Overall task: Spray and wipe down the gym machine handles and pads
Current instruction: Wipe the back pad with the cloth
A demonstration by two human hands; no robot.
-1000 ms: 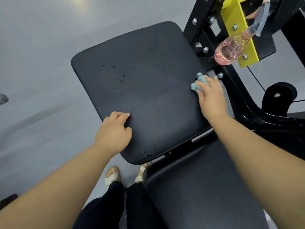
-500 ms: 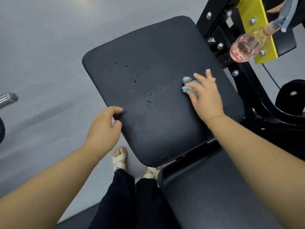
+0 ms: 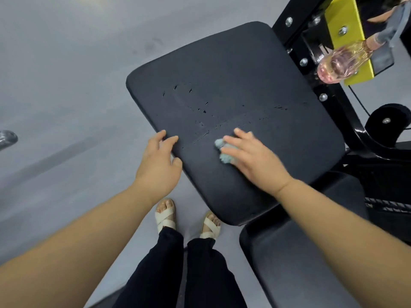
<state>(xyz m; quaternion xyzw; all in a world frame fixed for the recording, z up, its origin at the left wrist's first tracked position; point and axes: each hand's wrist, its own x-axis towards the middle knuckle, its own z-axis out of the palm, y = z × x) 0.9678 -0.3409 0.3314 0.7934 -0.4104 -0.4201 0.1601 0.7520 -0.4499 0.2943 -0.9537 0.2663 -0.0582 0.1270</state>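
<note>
The left arm reaches up from the bottom left. The left hand [image 3: 159, 165] holds the near left edge of the big black pad [image 3: 233, 85]. Its fingers bend over the top of the edge and the thumb sits against the side. The pad is tilted and fills the middle, above the grey floor [image 3: 55, 85]. Small shiny marks and a thin line cross the pad; they may be drops of spray. Near the pad's left edge, just beside the left hand, lies a small blue cloth [image 3: 223, 152]. The right hand [image 3: 255, 161] presses it flat on the pad, fingers straight and spread. The right arm comes in from the bottom right. At the top right a pink spray bottle [image 3: 340, 61] hangs by a yellow plate [image 3: 342, 21] on the black frame [image 3: 333, 112].
</note>
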